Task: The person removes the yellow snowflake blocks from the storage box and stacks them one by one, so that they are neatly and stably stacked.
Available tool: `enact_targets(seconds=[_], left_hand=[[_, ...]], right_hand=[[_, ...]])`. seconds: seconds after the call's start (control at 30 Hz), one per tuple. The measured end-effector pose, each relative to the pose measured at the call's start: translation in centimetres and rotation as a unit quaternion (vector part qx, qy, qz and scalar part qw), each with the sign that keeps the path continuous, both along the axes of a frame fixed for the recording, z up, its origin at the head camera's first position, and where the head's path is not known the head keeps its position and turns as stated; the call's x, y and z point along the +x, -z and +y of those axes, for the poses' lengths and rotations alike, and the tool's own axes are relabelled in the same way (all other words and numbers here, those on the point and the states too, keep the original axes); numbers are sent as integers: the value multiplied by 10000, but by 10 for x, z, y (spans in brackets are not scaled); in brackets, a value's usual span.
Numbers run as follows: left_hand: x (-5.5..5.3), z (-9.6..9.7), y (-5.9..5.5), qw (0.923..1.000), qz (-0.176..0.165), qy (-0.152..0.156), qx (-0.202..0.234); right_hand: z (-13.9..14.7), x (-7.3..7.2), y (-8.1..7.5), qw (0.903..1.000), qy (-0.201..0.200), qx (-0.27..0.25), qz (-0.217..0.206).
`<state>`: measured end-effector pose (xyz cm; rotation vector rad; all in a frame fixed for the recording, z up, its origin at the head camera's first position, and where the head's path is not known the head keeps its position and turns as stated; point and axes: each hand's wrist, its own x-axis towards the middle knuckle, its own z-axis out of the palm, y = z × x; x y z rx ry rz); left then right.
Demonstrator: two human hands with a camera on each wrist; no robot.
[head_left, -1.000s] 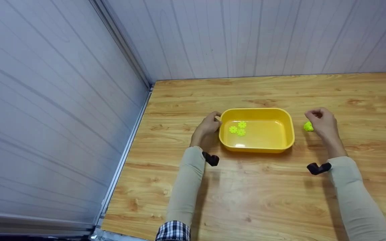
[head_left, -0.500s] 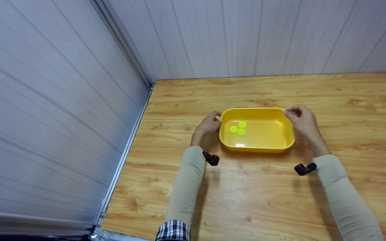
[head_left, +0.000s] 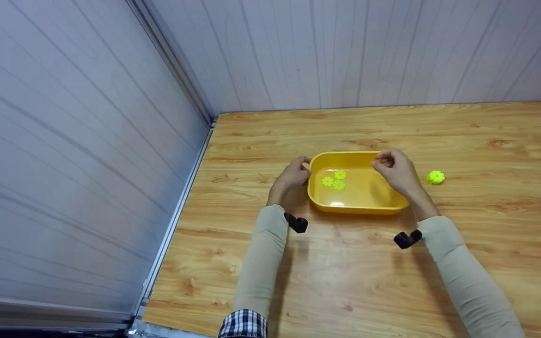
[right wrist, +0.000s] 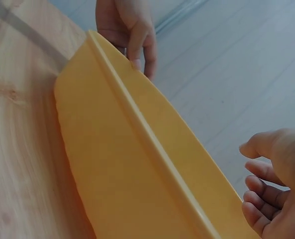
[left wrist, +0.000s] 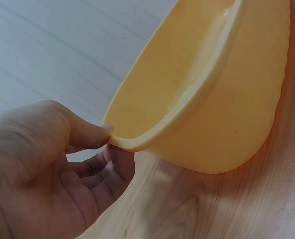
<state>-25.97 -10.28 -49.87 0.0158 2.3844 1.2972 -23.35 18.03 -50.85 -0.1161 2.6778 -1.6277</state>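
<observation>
A yellow plastic basin [head_left: 359, 210] sits on the wooden table. My left hand [head_left: 293, 174] pinches its left rim; in the left wrist view the thumb [left wrist: 90, 134] lies on the inner side and curled fingers outside. Three flat neon-yellow flower-shaped pieces [head_left: 339, 186] lie in the basin's left part. My right hand [head_left: 397, 172] hovers over the basin's right end, fingers loosely bent. In the right wrist view its thumb [right wrist: 259, 144] and fingers stand apart, with nothing seen between them. Right of the basin is a neon-yellow flower-shaped piece [head_left: 436, 177], perhaps a stack.
The wood-grain table [head_left: 345, 272] reaches to a pale panelled back wall [head_left: 345, 51]. A second panelled wall [head_left: 73, 141] rises on the left, with a metal strip along its foot. Dark camera mounts [head_left: 407, 239] project from both wrists.
My right hand has moved left, from above the neon-yellow flower piece on the table to over the basin, uncovering that piece. The left hand and the three pieces in the basin have not moved.
</observation>
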Motion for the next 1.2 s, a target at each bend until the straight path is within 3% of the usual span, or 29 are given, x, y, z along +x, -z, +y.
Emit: enact_targets(seconds=[0.2,0.67,1.03,1.2], left_hand=[[0,-1,0,10000,-25,-20,-43],[0,-1,0,9999,80,8,-66],[-1,-1,2,9999,132,64,-22],[-1,-1,2,9999,92,54,20]], right_hand=[[-17,0,4,9996,-258,150,-27],[-42,-4,14,9936,-755,632,-553],[-51,-9,20,9804,-1280,1270,-796],[-56,-9,23,9740,-1404,1634,-696]])
